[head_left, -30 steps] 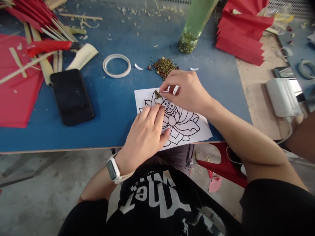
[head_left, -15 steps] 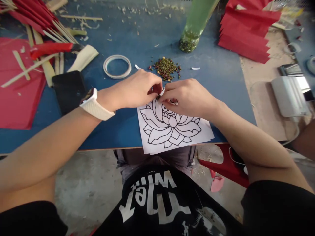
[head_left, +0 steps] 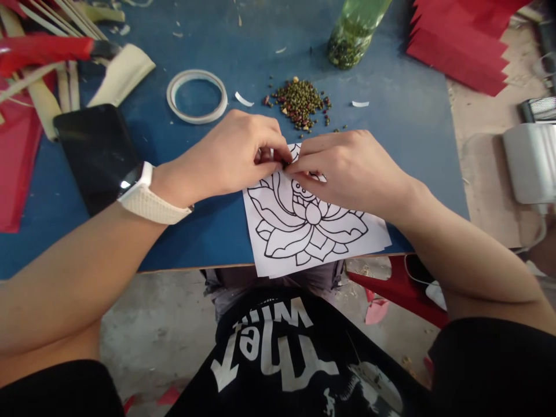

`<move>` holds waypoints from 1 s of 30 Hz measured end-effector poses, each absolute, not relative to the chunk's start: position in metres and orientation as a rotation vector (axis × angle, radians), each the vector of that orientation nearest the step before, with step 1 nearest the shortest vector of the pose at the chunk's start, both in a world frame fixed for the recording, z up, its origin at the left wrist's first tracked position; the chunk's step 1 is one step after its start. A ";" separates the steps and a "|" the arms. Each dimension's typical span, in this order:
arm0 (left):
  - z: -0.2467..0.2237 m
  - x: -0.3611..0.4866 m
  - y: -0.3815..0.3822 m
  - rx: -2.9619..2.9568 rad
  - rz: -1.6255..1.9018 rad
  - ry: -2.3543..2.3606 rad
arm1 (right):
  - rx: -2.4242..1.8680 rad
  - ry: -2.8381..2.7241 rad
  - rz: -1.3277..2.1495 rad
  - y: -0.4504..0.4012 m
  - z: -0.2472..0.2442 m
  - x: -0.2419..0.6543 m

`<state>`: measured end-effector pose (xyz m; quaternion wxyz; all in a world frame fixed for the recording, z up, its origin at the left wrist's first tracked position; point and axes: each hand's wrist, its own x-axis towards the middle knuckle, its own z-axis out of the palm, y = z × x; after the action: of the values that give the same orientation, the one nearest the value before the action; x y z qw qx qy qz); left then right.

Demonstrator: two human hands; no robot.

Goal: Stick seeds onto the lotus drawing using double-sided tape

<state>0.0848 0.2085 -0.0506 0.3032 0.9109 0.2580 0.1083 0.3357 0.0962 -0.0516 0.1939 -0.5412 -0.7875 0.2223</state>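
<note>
At the near edge of the blue counter (head_left: pixel 204 237), a white sheet (head_left: pixel 313 231) is the centre of it all, its outlined flower facing up, its lower edge poking just past the counter's rim. Make that sheet the middle of the dial, with twelve o'clock pointing away from the person. Here's the left hand (head_left: pixel 237 153) at ten o'clock, fingers curled, tips only a narrow gap apart over the top of the flower. And the right hand (head_left: pixel 354 165) at half past one, fingers drawn narrow, tips right up close to the left's! A small dark bit (head_left: pixel 285 164) shows between the two sets of tips; it's too small to name, and whether either hand grips it I can't tell from here.

Up at twelve, just beyond the sheet, there's the pile of beans (head_left: pixel 299 104), mostly green with some reddish ones, loose on the counter, strays scattered about it. Now the container: a green see-through bottle (head_left: pixel 367 17) at one o'clock, farther out than the beans, its top out of view, dark bits (head_left: pixel 345 53) massed at the bottom. Round to half past ten, a roll of tape (head_left: pixel 197 120) lies flat, bare blue showing through its ring. Nearer nine, a dark phone (head_left: pixel 95 150), one corner behind the watch (head_left: pixel 156 200) on the left wrist.
</note>
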 end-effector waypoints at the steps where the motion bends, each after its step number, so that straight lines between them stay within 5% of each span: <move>1: -0.051 0.085 0.209 2.417 0.290 0.683 | -1.530 -2.222 0.605 0.096 -0.051 0.335; 30: -0.071 0.072 0.235 2.659 0.430 0.229 | -1.417 -2.563 0.361 0.101 -0.036 0.344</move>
<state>0.0717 0.2350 -0.0708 0.2174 0.9601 0.0826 0.1554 0.3442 0.1013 -0.0363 0.0950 -0.4781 -0.8646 0.1219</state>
